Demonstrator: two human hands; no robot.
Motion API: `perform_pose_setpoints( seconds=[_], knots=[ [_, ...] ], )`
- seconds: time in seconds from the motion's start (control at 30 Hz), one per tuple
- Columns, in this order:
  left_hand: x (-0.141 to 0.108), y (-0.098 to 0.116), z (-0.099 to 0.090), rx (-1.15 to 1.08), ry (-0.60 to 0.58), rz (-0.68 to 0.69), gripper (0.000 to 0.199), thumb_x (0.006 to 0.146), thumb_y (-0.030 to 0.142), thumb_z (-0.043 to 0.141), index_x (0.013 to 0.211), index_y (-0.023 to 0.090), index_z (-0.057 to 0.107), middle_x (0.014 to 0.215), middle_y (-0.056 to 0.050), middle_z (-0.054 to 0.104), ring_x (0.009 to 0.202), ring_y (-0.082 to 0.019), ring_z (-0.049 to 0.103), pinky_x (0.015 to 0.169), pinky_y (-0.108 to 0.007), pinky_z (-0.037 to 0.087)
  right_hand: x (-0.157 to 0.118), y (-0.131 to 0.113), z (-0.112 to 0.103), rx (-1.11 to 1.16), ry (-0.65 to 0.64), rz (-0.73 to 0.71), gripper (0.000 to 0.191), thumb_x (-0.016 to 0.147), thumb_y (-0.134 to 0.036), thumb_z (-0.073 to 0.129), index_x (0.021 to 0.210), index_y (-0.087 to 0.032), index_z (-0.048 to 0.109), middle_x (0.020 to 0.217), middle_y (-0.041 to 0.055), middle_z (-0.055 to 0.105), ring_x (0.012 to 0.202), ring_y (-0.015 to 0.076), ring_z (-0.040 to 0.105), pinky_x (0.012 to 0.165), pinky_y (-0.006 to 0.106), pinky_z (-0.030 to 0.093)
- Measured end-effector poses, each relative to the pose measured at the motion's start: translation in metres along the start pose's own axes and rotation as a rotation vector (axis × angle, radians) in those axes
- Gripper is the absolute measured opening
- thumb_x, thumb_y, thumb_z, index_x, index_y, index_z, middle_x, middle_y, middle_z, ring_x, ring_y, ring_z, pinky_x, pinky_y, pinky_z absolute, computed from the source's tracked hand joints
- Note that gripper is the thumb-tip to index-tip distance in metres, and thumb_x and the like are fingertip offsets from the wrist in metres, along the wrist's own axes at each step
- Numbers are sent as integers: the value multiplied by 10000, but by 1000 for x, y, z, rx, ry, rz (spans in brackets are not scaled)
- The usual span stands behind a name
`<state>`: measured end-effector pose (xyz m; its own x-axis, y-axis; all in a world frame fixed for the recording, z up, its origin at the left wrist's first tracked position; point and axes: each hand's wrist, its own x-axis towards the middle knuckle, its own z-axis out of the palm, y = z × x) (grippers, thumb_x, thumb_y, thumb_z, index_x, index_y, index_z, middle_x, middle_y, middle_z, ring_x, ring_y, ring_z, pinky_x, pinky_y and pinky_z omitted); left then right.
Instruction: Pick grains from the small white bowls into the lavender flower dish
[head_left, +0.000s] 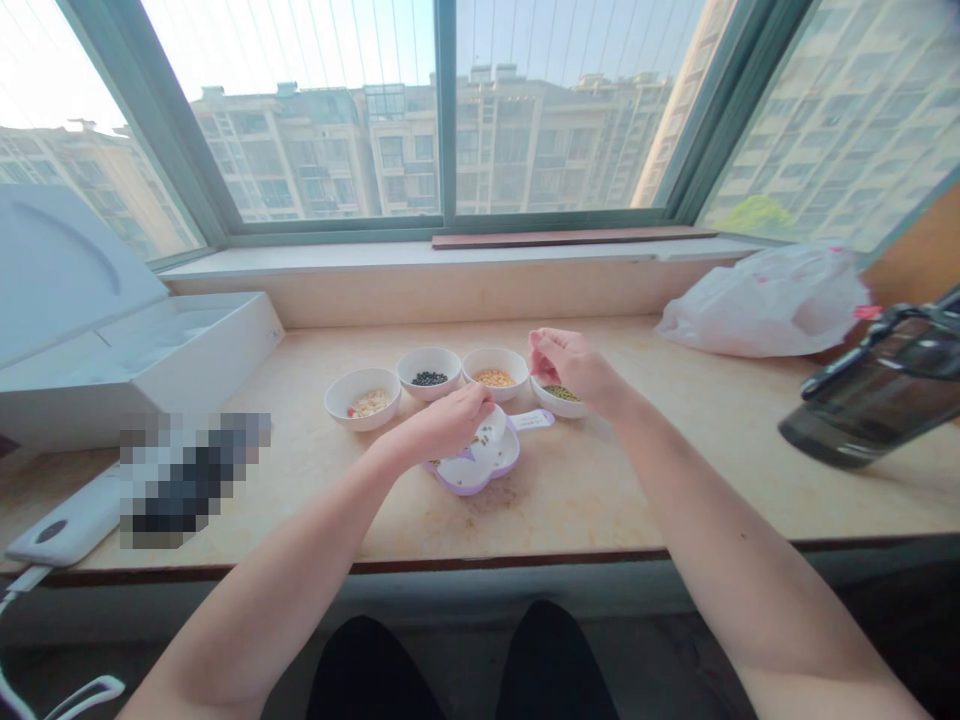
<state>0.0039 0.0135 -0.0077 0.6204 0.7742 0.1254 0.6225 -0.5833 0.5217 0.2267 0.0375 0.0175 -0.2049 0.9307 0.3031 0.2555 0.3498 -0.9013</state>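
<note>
left hand (442,425): fingers curled closed, pinched contents hidden | lilac plastic divided dish (474,476): just below left hand, light, stiff, best held by handle (534,420) | right hand (574,368): fingertips pressed together | white bowl (559,405): just below right hand, fragile | green beans (561,394): small, slippery, pinchable

No readable text, labels or numbers anywhere, a pixelated patch (191,480) — nothing legible there

Apartment home, wide window (551,110) facing high-rise blocks (420,145), stone sill counter (637,470), small bowls of dried beans (495,365)
</note>
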Motion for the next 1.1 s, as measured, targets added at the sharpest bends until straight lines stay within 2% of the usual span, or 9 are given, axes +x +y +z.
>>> perform_pose_setpoints(
  seconds=[0.07, 0.13, 0.3, 0.37, 0.5, 0.63, 0.73, 0.97, 1.1],
  knots=[
    [1, 0, -2, -163, 67, -52, 261, 1033, 328, 336, 824, 206, 433, 828, -10, 522, 776, -160, 487, 720, -308, 379, 5, 6, -11, -441, 139, -13, 422, 949, -488, 532, 639, -201, 530, 612, 17, 572, 580, 136, 484, 577, 279, 325],
    [2, 2, -4, -350, 84, -98, 281, 1026, 359, 361, 797, 207, 422, 752, 15, 449, 688, -138, 422, 652, -287, 345, 8, 13, -21, -759, 183, 69, 391, 941, -408, 531, 611, -201, 561, 633, 46, 623, 625, 167, 540, 599, 299, 326],
    [-2, 9, -9, -847, 22, -136, 325, 1007, 421, 442, 771, 201, 403, 690, 47, 318, 595, -101, 303, 566, -246, 264, 9, 27, -38, -1053, 20, 331, 196, 837, -337, 647, 734, -196, 736, 797, 90, 742, 716, 213, 639, 622, 308, 378],
    [-2, 10, -10, -960, 12, -140, 333, 995, 411, 487, 755, 193, 410, 693, 45, 319, 598, -93, 298, 562, -234, 258, 8, 26, -37, -1020, 38, 301, 164, 815, -321, 670, 804, -193, 772, 854, 92, 760, 751, 217, 656, 647, 307, 405],
    [-1, 9, -9, -1080, 1, -162, 336, 969, 412, 559, 751, 177, 455, 697, 36, 349, 607, -86, 316, 559, -222, 264, 5, 13, -20, -694, 120, 46, 231, 847, -371, 653, 866, -179, 781, 837, 71, 747, 741, 191, 639, 670, 301, 436],
    [-1, 9, -8, -1133, 24, -178, 334, 935, 422, 619, 763, 170, 483, 711, 37, 369, 612, -78, 338, 563, -215, 277, -5, -1, 5, -190, -110, -31, 390, 816, -538, 695, 910, -167, 768, 714, 32, 688, 593, 134, 559, 568, 281, 419],
    [0, 11, -8, -1139, 47, -190, 332, 894, 439, 675, 797, 165, 517, 713, 45, 375, 603, -71, 331, 556, -211, 270, -11, -4, 20, 6, -225, 15, 400, 756, -526, 775, 955, -179, 769, 732, 21, 686, 583, 118, 567, 547, 264, 432],
    [0, 11, -6, -1140, 107, -247, 373, 813, 457, 768, 789, 147, 562, 656, 62, 364, 570, -57, 313, 539, -214, 233, -12, 6, 33, 48, -208, 33, 395, 742, -507, 810, 965, -181, 792, 636, 4, 646, 580, 125, 576, 561, 266, 483],
    [1, 10, -6, -1234, 109, -287, 339, 779, 396, 806, 785, 130, 595, 656, 57, 391, 562, -52, 327, 533, -220, 242, -9, 15, 35, -80, -138, -79, 369, 774, -510, 780, 966, -197, 825, 759, 40, 695, 610, 140, 596, 565, 282, 497]
  ],
)
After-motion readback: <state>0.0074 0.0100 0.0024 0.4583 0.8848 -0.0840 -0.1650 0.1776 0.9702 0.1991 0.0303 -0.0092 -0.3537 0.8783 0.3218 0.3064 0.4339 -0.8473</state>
